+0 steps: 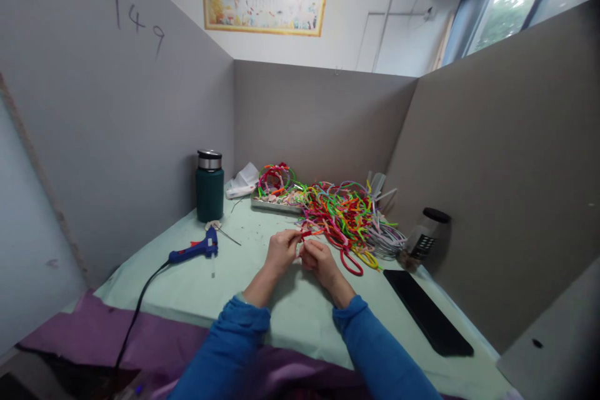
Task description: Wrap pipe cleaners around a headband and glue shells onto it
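Both my hands meet over the middle of the table, fingertips close together. My left hand (282, 249) is closed, its thumb and fingers pinching a red fuzzy pipe cleaner (306, 234). Fingers curled, my right hand (319, 259) pinches at the same red piece from the other side; part of it is hidden by the fingers. Just beyond the hands lies a tangled heap of coloured pipe cleaners (344, 209) in red, green, orange, yellow and pink. A red loop (351, 262) sticks out of the heap to the right of my right hand.
At left stand a dark green bottle (209, 190) and a blue glue gun (194, 251) with its cord. A metal tray (276, 205) sits at the back. On the right are a clear jar (424, 240) with a black lid and a black slab (427, 312). Grey partitions (323, 112) surround the table.
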{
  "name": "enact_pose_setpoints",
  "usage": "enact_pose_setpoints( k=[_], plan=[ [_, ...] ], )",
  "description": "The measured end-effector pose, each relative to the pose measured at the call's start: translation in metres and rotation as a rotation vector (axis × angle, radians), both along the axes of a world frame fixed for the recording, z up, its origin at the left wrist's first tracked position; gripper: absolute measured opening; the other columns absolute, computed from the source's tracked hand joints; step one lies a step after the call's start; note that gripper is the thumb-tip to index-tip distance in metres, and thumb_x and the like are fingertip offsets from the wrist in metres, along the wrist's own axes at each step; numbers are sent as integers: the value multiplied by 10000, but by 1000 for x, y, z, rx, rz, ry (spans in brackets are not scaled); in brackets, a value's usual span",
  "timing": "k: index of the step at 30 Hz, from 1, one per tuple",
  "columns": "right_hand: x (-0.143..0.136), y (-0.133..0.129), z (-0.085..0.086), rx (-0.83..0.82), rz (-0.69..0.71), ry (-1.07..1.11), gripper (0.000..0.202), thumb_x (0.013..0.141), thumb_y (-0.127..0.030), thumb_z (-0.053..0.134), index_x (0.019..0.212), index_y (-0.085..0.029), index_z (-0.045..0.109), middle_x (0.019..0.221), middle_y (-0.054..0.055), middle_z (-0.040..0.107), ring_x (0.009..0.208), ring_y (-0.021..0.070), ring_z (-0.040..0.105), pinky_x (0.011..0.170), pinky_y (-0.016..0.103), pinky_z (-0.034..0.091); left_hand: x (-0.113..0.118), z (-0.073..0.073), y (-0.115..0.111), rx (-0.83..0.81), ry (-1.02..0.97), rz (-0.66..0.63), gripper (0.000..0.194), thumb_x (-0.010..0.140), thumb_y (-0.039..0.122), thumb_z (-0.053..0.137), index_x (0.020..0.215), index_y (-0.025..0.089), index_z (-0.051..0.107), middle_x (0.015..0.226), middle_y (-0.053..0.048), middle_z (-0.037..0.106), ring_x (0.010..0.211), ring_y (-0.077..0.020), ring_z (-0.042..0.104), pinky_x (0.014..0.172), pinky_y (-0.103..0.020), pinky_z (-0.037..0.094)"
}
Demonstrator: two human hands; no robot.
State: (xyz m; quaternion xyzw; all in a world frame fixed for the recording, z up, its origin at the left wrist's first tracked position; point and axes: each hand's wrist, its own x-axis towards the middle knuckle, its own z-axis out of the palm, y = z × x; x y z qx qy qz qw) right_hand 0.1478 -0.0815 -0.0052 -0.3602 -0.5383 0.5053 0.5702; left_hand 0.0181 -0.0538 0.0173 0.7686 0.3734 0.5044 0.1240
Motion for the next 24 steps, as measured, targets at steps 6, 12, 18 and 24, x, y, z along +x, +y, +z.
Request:
enact_pose_setpoints(
  k=[6, 12, 18, 24],
  plan=[
    [-4, 2, 1, 16, -97, -33, 290, 752, -477, 591, 710, -190, 580, 436, -84, 348, 385, 78, 255, 395, 218, 185, -1, -2, 1, 16, 8, 66, 168, 810, 109, 559, 873, 171, 702, 872, -44, 729, 802, -165, 653, 761, -274, 472],
    [-1, 3, -4, 369, -514, -442, 284, 832, -384, 527, 641, -188, 602, 579, -12, 549, 583, 144, 500, 595, 268, 369, -1, -5, 7, -6, -28, 109, 194, 806, 89, 542, 885, 172, 698, 862, -40, 726, 787, -148, 652, 741, -251, 480],
    [-4, -5, -2, 654, -690, -776, 183, 872, -259, 510, 762, -195, 642, 737, 26, 653, 723, 175, 538, 739, 321, 342, -1, -6, 9, -44, -59, 122, 192, 817, 108, 538, 897, 175, 699, 867, -41, 726, 776, -138, 655, 735, -235, 481],
    [-5, -8, 2, 773, -712, -929, 161, 889, -221, 490, 822, -203, 636, 739, 33, 605, 785, 191, 506, 762, 342, 325, 0, -7, 7, -92, -26, 116, 169, 820, 138, 546, 887, 176, 697, 851, -35, 723, 753, -134, 649, 718, -231, 467]
  ],
)
